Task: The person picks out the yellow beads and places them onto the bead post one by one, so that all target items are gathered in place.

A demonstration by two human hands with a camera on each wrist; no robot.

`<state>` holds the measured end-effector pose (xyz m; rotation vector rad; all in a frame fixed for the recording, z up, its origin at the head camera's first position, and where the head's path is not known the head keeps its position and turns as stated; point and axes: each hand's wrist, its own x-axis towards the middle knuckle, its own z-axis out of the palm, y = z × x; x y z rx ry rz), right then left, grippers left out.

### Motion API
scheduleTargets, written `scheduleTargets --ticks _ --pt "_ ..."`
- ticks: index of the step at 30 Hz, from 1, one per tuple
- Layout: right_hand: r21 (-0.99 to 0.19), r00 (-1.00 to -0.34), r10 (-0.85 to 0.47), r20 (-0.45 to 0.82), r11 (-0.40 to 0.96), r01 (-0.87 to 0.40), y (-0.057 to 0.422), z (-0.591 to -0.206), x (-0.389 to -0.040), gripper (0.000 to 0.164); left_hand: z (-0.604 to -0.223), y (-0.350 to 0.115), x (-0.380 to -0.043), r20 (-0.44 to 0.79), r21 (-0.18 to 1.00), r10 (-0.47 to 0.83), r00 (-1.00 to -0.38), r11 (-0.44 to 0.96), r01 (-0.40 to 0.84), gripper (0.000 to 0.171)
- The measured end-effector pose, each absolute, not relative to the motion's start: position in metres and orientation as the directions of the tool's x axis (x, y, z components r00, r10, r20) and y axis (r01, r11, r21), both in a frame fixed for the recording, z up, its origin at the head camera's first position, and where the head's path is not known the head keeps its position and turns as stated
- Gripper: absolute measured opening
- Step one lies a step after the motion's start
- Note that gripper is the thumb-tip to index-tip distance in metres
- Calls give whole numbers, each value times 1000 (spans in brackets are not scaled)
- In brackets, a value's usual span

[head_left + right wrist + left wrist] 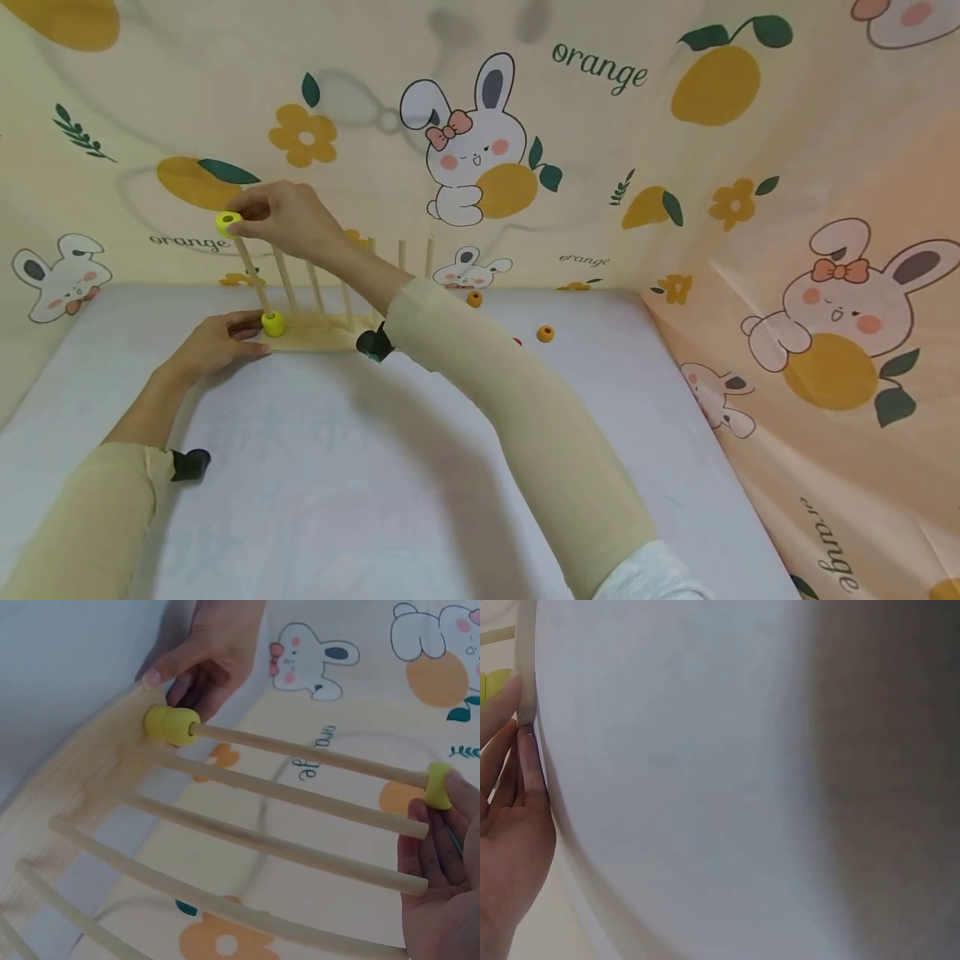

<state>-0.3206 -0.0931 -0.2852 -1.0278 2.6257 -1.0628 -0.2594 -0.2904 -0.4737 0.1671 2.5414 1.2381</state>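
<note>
My right hand (288, 218) pinches a yellow bead (438, 786) between thumb and fingers. The bead sits at the top end of the leftmost rod of a wooden peg stand (322, 340), its hole facing up. Low on that same rod, against the base, are two more yellow beads (171, 724), stacked together. My left hand (217, 343) grips the left end of the stand's base, thumb (154, 678) on the board and the other fingers around its end. In the left wrist view, only a sliver of the base (526, 667) shows beside the left hand (514, 840).
Several bare rods (255, 840) stand in a row along the base. To the right on the white table (337, 500) lie two orange beads (546, 333) and a red thing (517, 342), mostly hidden by the right sleeve. Printed cloth (585, 167) hangs behind and at the right.
</note>
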Motion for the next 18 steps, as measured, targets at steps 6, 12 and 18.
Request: scheduleTargets --ticks 6,12,18 --pt "-661 -763 -637 111 526 -535 -92 -287 -320 32 -475 -290 -260 -221 786 238 -946 618 -28 83" --pt "-674 -766 -634 103 522 -523 -89 -287 -319 36 -478 -291 -259 -211 789 238 -948 614 -22 84" --pt "-691 -762 -635 124 496 -526 -83 -284 -318 36 -478 -291 -261 -199 784 230 -953 620 -14 83"
